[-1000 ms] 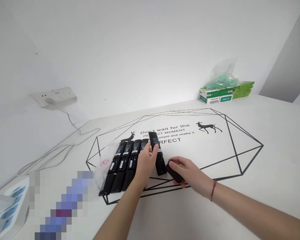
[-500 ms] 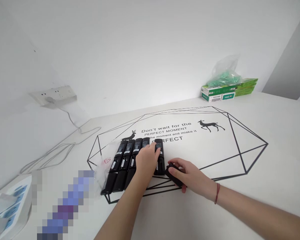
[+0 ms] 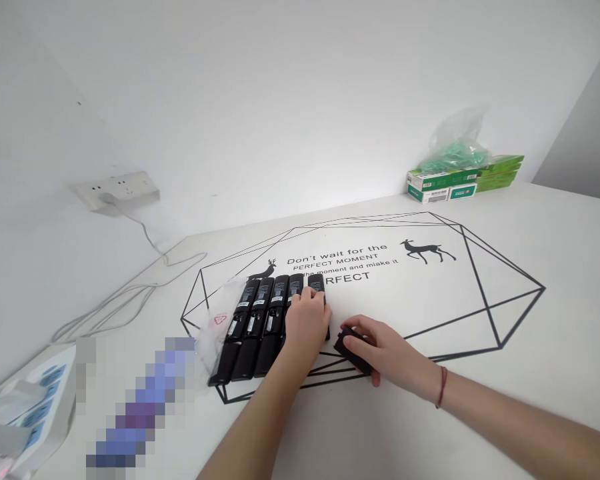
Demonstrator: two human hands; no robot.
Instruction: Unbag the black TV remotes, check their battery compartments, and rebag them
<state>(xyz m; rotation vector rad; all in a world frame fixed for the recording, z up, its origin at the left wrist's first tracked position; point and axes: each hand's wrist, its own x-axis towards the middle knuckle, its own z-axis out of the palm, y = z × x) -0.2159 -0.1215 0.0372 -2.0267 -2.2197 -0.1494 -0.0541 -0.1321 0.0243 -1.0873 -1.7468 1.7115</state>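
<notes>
Several black remote controls (image 3: 253,320) lie side by side, back up, on the white table, partly on a clear plastic bag. At the right end of the row, one remote (image 3: 317,283) lies with a gap beside its neighbour. My left hand (image 3: 307,320) rests over this remote with bent fingers and covers its middle; its fingertips are against the remote. To the right, my right hand (image 3: 375,347) holds a small black cover (image 3: 353,350) between thumb and fingers, just above the table.
Green and white boxes (image 3: 443,185) with a plastic bag (image 3: 455,150) on top stand at the back right. A white cable (image 3: 145,287) runs from the wall socket (image 3: 125,190) along the left. A white power strip (image 3: 50,413) lies at the lower left; a pixelated area is beside it.
My left hand has shifted slightly right and down onto the rightmost remote, whose gap to its neighbour looks smaller. The right hand keeps its hold on the cover. The view has moved slightly.
</notes>
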